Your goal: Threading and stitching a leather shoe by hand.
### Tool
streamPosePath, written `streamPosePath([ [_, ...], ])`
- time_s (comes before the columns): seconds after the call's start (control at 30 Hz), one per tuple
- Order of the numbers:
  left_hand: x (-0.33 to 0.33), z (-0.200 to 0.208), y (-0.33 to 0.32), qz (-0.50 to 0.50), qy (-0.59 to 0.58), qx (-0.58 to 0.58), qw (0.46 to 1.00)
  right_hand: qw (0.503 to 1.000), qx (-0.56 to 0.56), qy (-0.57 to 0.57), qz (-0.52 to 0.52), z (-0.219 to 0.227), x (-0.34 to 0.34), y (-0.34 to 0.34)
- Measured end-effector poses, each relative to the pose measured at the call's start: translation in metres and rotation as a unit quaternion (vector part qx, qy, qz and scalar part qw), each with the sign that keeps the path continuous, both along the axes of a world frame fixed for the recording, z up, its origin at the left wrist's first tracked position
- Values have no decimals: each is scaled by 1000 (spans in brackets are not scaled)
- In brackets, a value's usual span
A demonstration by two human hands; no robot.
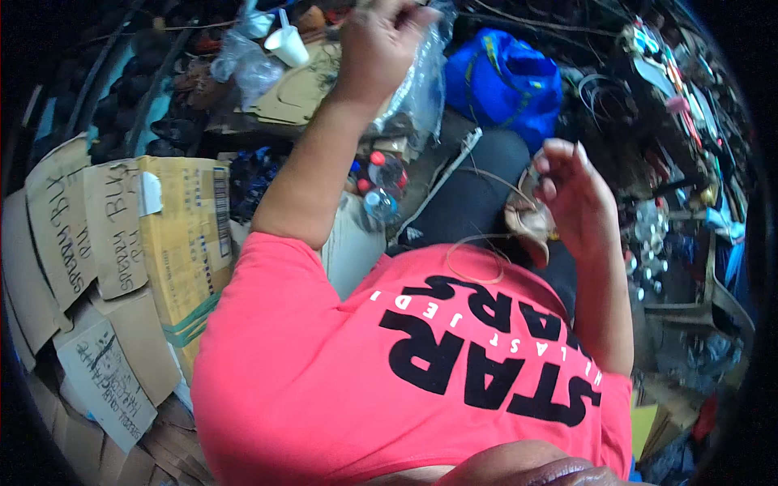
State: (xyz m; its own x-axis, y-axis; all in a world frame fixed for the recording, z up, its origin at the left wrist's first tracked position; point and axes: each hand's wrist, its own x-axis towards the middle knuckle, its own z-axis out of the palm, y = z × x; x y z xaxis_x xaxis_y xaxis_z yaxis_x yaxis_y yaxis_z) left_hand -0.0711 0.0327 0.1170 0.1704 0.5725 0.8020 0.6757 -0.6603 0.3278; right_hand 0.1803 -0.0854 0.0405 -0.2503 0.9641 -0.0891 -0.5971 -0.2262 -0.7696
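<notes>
The tan, shoe-like piece (528, 228) lay just bodyward and left of the right hand (574, 193), its long axis pointing roughly toward the pink shirt (308, 364), well apart from the left hand (379, 49), both hands' fingers curled, their hold impossible to tell.

I've got cardboard boxes (121, 215) on the left, bottles (382, 185) between left forearm (312, 174) and knee (496, 152), cup (288, 47) front-left, bag (510, 89) ahead past the knee, plastic sheet (425, 93) left of it, shoe (531, 227) just beside right hand (575, 190).
</notes>
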Motion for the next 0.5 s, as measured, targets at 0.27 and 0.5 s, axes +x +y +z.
streamPosePath([
  [0.27, 88, -75, -70, -383, 52, 46, 921, 992, 33, 104, 63, 9, 23, -9],
  [0.5, 116, -111, -82, -444, 1, -112, 889, 960, -13, -262, -95, 15, 79, -71],
])
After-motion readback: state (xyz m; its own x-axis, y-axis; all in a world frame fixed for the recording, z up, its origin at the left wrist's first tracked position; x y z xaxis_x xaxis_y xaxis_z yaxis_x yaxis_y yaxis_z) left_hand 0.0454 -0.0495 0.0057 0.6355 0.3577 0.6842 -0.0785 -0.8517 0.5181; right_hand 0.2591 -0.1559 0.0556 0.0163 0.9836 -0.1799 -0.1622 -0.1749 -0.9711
